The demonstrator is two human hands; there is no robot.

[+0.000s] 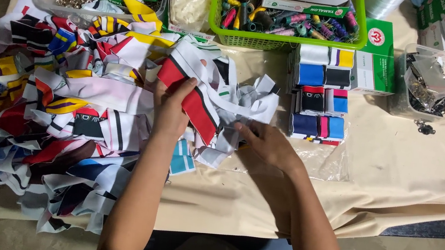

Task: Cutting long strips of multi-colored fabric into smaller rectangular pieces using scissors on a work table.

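Hands: left hand (171, 107) gripping a red-black ribbed strip (194, 102), right hand (265, 141) pinching a grey strip (229, 137)

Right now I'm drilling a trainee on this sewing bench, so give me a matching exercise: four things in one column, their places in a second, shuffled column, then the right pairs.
Things:
1. green basket of thread spools
2. clear tub of dark metal hardware
3. loose heap of striped fabric strips
4. neat stacks of folded fabric pieces

Places:
A. far right of the cloth
B. left of the left hand
C. top centre, far edge
D. beyond the right hand, below the basket

Pairs: 1-C, 2-A, 3-B, 4-D
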